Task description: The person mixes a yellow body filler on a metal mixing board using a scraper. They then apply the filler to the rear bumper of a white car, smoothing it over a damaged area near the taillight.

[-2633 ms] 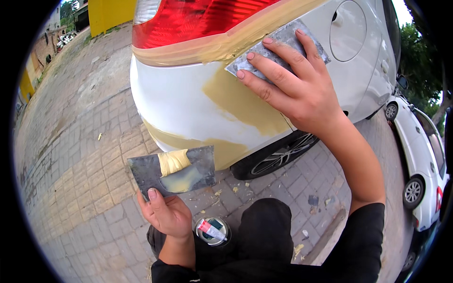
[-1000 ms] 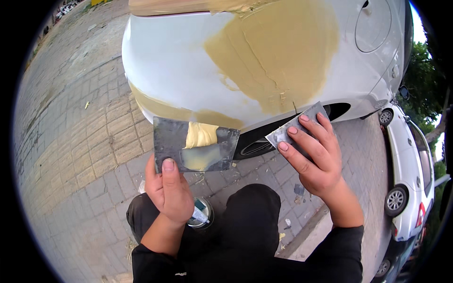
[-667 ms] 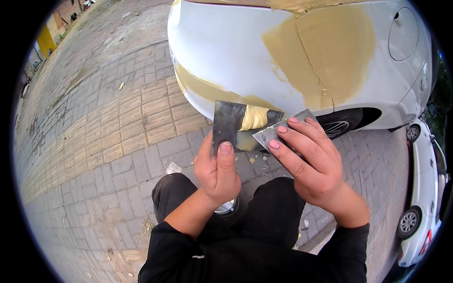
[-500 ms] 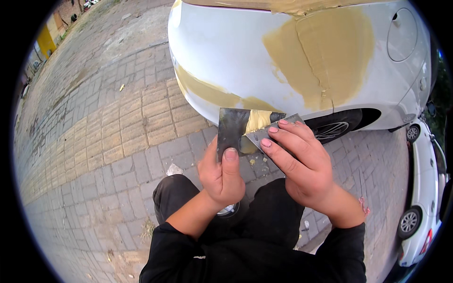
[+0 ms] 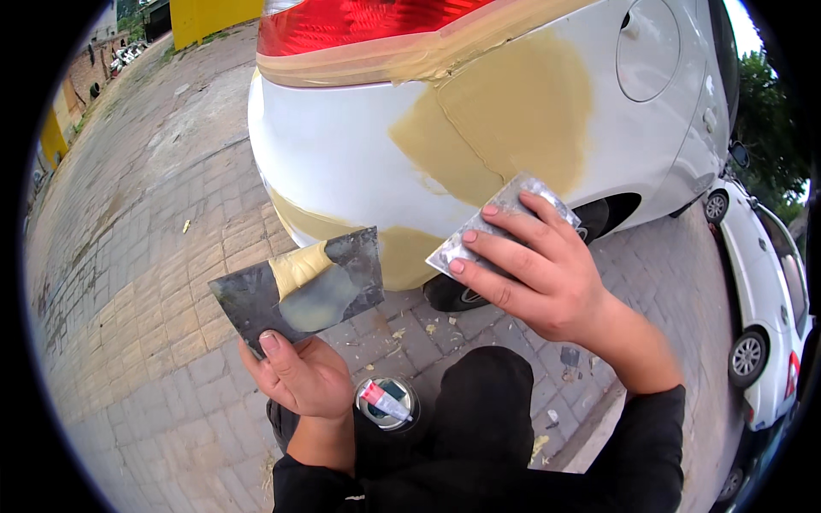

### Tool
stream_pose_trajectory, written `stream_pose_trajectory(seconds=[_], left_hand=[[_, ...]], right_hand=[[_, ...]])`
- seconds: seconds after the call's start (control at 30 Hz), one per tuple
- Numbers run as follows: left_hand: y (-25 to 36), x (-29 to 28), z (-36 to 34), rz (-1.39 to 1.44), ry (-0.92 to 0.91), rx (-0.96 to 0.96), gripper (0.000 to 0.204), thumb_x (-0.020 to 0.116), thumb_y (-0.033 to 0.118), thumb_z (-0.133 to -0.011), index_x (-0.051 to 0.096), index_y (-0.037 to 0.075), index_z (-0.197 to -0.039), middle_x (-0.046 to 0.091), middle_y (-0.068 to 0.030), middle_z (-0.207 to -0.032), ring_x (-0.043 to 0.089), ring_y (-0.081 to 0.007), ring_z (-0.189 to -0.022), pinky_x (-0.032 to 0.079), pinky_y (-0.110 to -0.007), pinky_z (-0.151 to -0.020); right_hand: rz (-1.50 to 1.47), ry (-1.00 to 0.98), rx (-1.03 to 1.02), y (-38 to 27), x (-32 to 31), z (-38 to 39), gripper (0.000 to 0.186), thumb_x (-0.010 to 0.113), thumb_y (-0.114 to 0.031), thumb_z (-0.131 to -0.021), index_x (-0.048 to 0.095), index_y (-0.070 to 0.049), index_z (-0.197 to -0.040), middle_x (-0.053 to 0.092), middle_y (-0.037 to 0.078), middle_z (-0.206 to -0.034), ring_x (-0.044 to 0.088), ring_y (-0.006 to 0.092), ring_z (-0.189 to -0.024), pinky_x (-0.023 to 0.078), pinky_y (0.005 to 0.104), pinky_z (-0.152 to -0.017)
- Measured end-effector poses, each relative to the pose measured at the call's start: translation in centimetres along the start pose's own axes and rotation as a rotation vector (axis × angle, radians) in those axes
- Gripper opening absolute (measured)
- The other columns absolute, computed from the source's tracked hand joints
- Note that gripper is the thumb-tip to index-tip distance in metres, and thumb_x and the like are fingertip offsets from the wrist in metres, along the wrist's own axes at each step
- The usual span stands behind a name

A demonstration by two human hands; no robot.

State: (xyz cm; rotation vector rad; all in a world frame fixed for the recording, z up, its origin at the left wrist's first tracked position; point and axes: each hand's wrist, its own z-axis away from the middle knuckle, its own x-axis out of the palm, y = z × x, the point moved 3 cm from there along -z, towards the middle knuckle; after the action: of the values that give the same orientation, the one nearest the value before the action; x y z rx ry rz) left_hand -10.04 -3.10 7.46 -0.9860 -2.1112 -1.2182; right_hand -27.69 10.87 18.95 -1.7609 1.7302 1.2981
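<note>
My left hand (image 5: pixel 299 376) grips a dark flat plate (image 5: pixel 239 299) by its lower edge, thumb on top; a thick cream putty lump (image 5: pixel 299 265) and a paler smear lie on it. My right hand (image 5: pixel 547 282) holds a grey metal spreader (image 5: pixel 526 192) flat under its fingers, in front of the white car's rear corner (image 5: pixel 325 145), apart from the plate. Tan filler (image 5: pixel 513 103) covers a broad patch there and a band lower down. Masking tape (image 5: pixel 342 70) runs beneath the red tail light (image 5: pixel 359 26). An open can (image 5: pixel 366 415) with a tube (image 5: pixel 385 400) across it stands between my knees.
A dark rear wheel (image 5: pixel 449 292) sits under the car. Paving blocks (image 5: pixel 145 282) with scraps surround me; a low kerb (image 5: pixel 581 436) is at lower right. Another white car (image 5: pixel 761 282) is parked at right. A yellow wall (image 5: pixel 214 17) stands at upper left.
The spreader, half a second ago against the putty on the plate, has parted from it and moved up toward the car. The plate has moved left and tilted. The view shows more tail light.
</note>
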Motion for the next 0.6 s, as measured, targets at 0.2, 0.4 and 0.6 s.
stream_pose_trajectory(seconds=[0.2,0.4,0.6], left_hand=[[-1.5,0.2,1.2,0.024,-0.070,-0.102,0.029,0.042,0.015,-0.102,0.046,-0.005,-0.123,0.062,-0.0159,-0.117,0.060,-0.0203,-0.107,0.046,-0.033,-0.095],[-1.6,-0.1,0.9,0.030,-0.034,-0.107,0.028,0.043,0.015,-0.102,0.047,-0.005,-0.122,0.062,-0.0159,-0.116,0.060,-0.0201,-0.107,0.046,-0.034,-0.095],[-1.8,-0.1,0.7,0.003,-0.014,-0.116,0.028,0.043,0.015,-0.102,0.046,-0.005,-0.122,0.062,-0.0151,-0.116,0.060,-0.0200,-0.106,0.046,-0.034,-0.095]], right_hand=[[0.541,0.154,-0.155,6.6,-2.8,-2.9,0.034,0.058,-0.019,-0.080,0.070,-0.017,-0.111,0.062,0.003,-0.115,0.059,0.0264,-0.110,0.039,0.0548,-0.098],[0.560,0.148,-0.184,6.3,-2.4,-6.0,0.035,0.061,-0.016,-0.080,0.072,-0.020,-0.113,0.063,0.001,-0.120,0.058,0.0267,-0.115,0.037,0.0554,-0.102],[0.583,0.116,-0.149,7.3,-1.3,-6.2,0.034,0.062,-0.017,-0.080,0.071,-0.020,-0.113,0.063,0.001,-0.119,0.057,0.0258,-0.117,0.036,0.0551,-0.103]])
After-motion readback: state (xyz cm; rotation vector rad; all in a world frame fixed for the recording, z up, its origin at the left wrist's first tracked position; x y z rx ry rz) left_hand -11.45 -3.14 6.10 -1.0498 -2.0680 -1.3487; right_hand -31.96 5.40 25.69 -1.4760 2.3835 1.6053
